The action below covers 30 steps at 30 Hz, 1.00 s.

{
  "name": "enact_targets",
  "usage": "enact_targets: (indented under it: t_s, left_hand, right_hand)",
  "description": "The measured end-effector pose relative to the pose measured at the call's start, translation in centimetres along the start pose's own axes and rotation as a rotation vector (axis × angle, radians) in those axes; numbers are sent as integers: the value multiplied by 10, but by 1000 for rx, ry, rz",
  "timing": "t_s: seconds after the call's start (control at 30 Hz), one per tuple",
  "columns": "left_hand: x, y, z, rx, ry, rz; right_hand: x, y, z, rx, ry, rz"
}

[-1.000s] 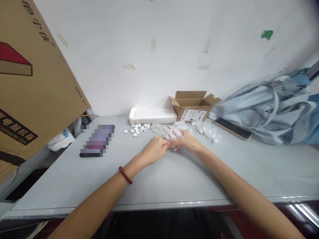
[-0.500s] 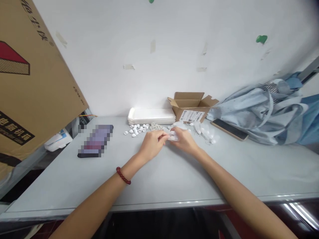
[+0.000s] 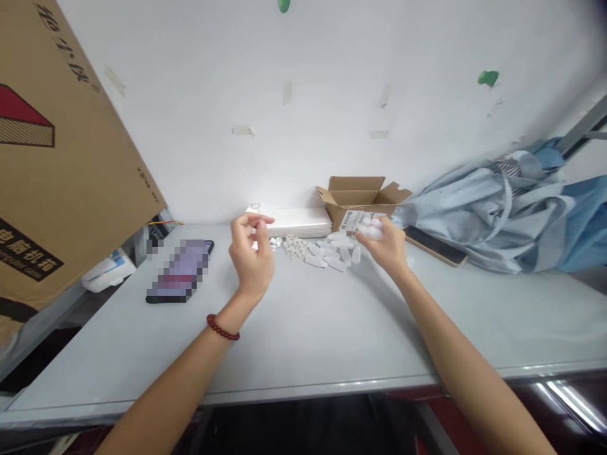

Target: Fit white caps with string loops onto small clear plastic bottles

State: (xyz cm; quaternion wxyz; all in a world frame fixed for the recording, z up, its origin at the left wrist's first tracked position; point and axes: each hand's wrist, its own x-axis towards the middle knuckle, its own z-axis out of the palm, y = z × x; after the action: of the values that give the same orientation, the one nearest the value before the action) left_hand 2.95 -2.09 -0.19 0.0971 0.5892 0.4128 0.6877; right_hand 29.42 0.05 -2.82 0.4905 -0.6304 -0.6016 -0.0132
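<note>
My left hand (image 3: 251,249) is lifted above the table (image 3: 303,328), thumb and forefinger pinched at the top; what they hold is too small to name. My right hand (image 3: 386,243) rests further right, fingers closed round several small clear plastic pieces (image 3: 370,229). Between the hands lie a row of clear plastic tubes (image 3: 332,253), a heap of pale rings (image 3: 294,245) and some small white caps (image 3: 274,241). A red bead bracelet (image 3: 222,328) sits on my left wrist.
A stack of white trays (image 3: 303,221) and an open cardboard box (image 3: 363,199) stand by the wall. A blurred phone (image 3: 177,272) lies left, another phone (image 3: 436,246) right beside a blue cloth bag (image 3: 512,208). A large cardboard carton (image 3: 61,158) leans at left.
My hands have separated: the left rose and moved left, pinched; the right shifted right toward the box with clear pieces in it. The view drifted slightly.
</note>
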Motion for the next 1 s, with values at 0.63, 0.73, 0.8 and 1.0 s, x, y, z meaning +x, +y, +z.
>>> enact_targets:
  t_s: [0.63,0.73,0.8,1.0]
  left_hand:
    - [-38,-41,21,476,-745,144]
    - [-46,-37,23,472,-835,191]
    - [-49,-35,24,469,-887,207]
    - [-50,-35,24,430,-927,206]
  right_hand:
    - [13,30,-7,-149,-44,125]
    - [15,38,-9,-162,-90,124]
    - [16,40,-10,-147,-101,128]
    - [16,42,-10,-146,-83,156]
